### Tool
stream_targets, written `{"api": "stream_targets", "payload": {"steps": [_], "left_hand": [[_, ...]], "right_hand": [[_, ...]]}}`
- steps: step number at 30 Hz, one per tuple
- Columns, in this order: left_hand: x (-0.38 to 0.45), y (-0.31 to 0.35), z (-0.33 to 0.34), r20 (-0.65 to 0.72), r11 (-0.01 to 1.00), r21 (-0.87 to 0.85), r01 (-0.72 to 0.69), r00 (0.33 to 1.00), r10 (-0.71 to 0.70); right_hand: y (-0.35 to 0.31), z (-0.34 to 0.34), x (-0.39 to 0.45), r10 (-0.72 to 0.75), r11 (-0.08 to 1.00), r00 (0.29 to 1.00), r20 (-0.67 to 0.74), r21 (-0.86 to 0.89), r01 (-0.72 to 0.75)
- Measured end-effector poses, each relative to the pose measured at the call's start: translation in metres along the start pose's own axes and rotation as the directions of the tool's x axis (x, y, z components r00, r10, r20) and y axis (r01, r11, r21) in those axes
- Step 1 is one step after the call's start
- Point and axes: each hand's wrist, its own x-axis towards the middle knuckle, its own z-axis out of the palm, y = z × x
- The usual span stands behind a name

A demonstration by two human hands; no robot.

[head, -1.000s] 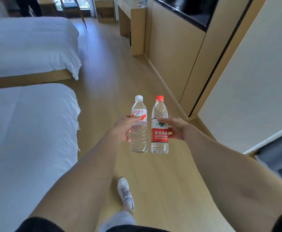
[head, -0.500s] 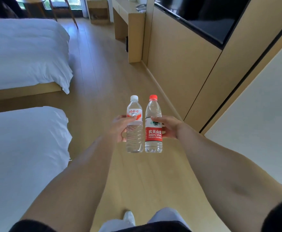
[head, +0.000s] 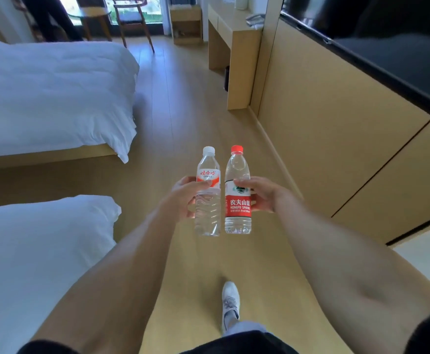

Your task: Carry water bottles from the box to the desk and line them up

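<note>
While hands grip, two bottles (head: 208, 195), one each

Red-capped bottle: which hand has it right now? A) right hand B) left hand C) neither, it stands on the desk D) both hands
A: the right hand grips the red-capped bottle around its label, upright above the floor, while the left hand holds the white-capped bottle beside it.
</note>
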Motion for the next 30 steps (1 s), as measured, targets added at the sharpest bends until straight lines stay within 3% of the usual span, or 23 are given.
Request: {"api": "stream_targets", "payload": {"steps": [15,30], "left_hand": [[0.209,0.175,-0.023,-0.039,0.998,-0.056,-0.041,0.998,0.039],[0.469,0.361,-0.105,0.087,1.000,0.015,-0.014,0.996,0.013]], "right_hand": [[-0.188,-0.030,0.230,0.037,0.996,0.995,0.096,-0.086,-0.028],[-0.365,-0.012,0.473,0.004,1.000,0.999,-0.041,-0.010,-0.005]]}}
